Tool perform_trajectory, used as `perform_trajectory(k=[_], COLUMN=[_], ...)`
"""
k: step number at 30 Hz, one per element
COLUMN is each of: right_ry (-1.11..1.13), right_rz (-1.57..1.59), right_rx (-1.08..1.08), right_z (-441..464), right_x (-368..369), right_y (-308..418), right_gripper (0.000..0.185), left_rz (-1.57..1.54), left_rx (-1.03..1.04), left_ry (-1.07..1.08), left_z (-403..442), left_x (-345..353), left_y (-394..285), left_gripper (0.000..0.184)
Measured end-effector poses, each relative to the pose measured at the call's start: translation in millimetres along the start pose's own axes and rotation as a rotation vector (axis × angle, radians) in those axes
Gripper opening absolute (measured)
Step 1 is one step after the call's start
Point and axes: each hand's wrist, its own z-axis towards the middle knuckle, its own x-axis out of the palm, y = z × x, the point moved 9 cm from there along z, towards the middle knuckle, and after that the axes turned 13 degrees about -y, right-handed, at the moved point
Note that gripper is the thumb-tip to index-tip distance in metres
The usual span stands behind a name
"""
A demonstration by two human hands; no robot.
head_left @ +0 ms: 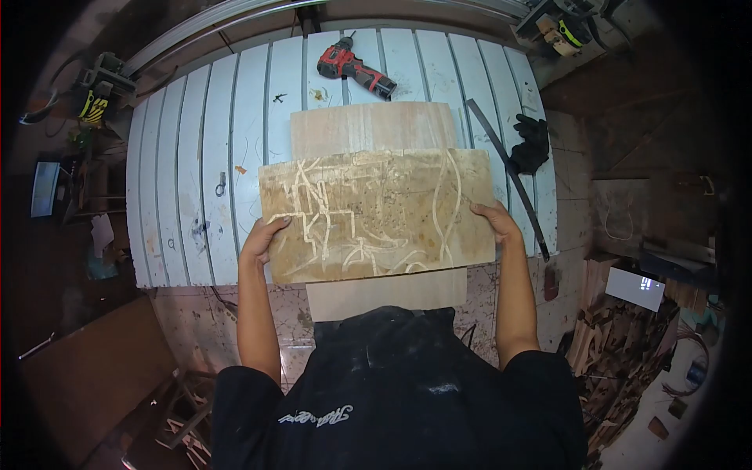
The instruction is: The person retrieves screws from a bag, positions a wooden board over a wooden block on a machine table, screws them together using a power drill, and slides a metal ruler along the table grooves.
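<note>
A worn wooden board (384, 211), scored with pale carved grooves and small holes, is held level between my two hands. My left hand (265, 237) grips its left edge, thumb on top and fingers underneath. At the opposite edge my right hand (497, 219) holds it the same way. Below the grooved board lies a paler plain wooden board (372, 127), showing at the far side and again at the near side, where it reaches past the table edge toward my body. Its middle is hidden. Whether the two boards touch I cannot tell.
The slatted white table (211, 157) bears a red cordless drill (352, 69) at the back, a long dark metal bar (509, 176) and a black glove (530, 145) on the right. A small metal clamp-like piece (221, 185) lies left. Wood offcuts (619, 345) are stacked at lower right.
</note>
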Motion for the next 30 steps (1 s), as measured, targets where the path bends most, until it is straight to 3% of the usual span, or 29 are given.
perform_trajectory(k=[30], right_ry=[-0.024], right_rz=[0.009], right_rx=[0.004], right_z=[4.0], right_x=[-5.2], right_y=[-4.2], right_gripper=[0.062], left_rz=[-0.016], left_rx=[0.016], left_ry=[0.013], left_z=[1.7], left_x=[-0.1], left_y=[0.6], left_gripper=[0.049])
